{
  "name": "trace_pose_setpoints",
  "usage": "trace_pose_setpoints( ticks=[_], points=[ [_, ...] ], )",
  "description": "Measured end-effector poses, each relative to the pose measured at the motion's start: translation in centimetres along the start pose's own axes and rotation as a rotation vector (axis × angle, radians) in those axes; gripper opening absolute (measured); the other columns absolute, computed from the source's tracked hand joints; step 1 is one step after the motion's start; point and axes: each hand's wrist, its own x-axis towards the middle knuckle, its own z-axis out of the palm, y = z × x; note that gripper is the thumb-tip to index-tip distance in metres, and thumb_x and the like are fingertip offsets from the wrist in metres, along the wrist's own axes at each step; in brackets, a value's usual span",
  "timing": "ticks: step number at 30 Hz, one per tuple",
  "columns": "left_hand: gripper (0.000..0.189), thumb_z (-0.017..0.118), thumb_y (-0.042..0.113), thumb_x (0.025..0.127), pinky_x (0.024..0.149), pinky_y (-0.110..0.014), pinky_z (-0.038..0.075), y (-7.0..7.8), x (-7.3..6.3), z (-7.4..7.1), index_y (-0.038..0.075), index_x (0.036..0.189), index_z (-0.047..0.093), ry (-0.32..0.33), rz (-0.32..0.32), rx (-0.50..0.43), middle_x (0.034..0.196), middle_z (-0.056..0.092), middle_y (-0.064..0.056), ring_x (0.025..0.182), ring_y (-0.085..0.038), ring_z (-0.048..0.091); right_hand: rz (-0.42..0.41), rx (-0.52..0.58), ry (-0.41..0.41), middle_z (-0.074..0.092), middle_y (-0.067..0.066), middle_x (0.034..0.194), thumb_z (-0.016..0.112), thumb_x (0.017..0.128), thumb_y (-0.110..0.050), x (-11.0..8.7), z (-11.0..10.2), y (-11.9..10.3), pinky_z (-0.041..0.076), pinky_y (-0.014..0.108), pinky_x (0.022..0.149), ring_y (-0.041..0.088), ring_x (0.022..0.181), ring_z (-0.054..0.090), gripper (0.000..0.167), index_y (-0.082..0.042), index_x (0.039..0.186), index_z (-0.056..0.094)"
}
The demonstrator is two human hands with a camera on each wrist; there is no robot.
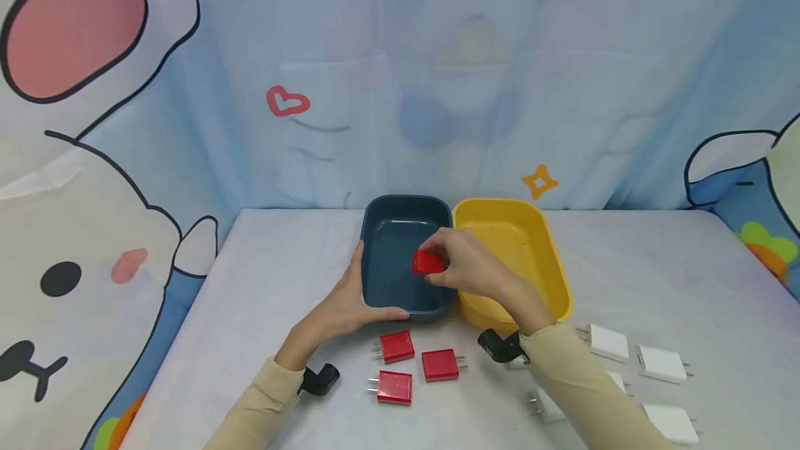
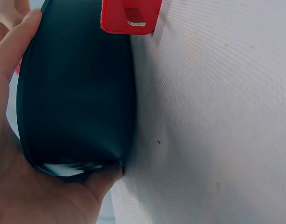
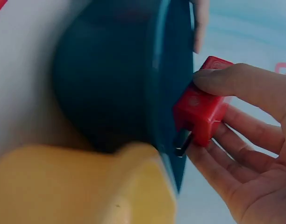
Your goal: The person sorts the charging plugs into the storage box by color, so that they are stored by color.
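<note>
Beige right sleeve point(image 1: 594, 387) sits closest to camera, coming in from 5 o'clock and ending at the right hand point(image 1: 465, 262), which is over the navy bin point(image 1: 396, 238). Right fingers are closed in a thumb-and-finger pinch on a red charger point(image 1: 427, 262), which lies at 9 o'clock from the knuckles. Key relation, my read: charger vs. bin rim. From overhead it falls inside the bin's outline, roughly 3 to 4 o'clock of centre; the right wrist view puts it at the opening, not down on the bin floor. Long axis there tilts about 1 to 7 o'clock, with a metal prong point(image 3: 182, 142) at the 7 end, rim side. Right hand is the near one for this piece, obviously. Left hand point(image 1: 344, 301) is spread at the bin's 7 to 8 o'clock corner: fingers fairly straight along the left wall, thumb across the near side, no charger in it, looks like bracing. Yellow bin point(image 1: 546, 262) is right beside, at 3 o'clock. Three loose red chargers point(image 1: 396, 346) are on the desk point(image 1: 275, 262) at 6 o'clock, nearer the left thumb; white chargers point(image 1: 607, 342) at 4 o'clock, some partly behind the sleeve.
</note>
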Motion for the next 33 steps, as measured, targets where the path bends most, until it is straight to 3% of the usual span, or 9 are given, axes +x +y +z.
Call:
trace_pose_setpoints(
  ticks=[9, 22, 33],
  points=[
    [0.133, 0.087, 0.046, 0.079, 0.117, -0.063, 0.035, 0.0, -0.1, 0.1, 0.013, 0.168, -0.005, -0.007, 0.010, 0.005, 0.174, 0.010, -0.012, 0.157, -0.037, 0.019, 0.059, -0.063, -0.062, 0.069, 0.013, 0.105, 0.090, 0.080, -0.003, 0.8, 2.3, 0.4, 0.063, 0.037, 0.084, 0.026, 0.094, 0.065, 0.040, 0.004, 0.115, 0.071],
    [0.134, 0.088, 0.045, 0.079, 0.119, -0.064, 0.031, 0.3, -0.2, -0.1, 0.012, 0.168, -0.007, 0.001, -0.005, 0.011, 0.175, 0.009, -0.012, 0.157, -0.038, 0.018, 0.096, -0.221, -0.207, 0.067, 0.012, 0.099, 0.090, 0.082, -0.007, 1.6, 3.4, -0.3, 0.061, 0.034, 0.083, 0.024, 0.092, 0.060, 0.042, 0.005, 0.117, 0.070],
    [0.133, 0.088, 0.043, 0.079, 0.120, -0.064, 0.031, 0.1, -0.1, 0.0, 0.012, 0.168, -0.006, 0.009, -0.001, 0.005, 0.175, 0.008, -0.011, 0.158, -0.036, 0.017, 0.083, -0.287, -0.215, 0.067, 0.012, 0.096, 0.089, 0.082, -0.003, 1.7, 4.0, -0.5, 0.062, 0.035, 0.085, 0.024, 0.090, 0.061, 0.037, 0.004, 0.113, 0.071]
  ],
)
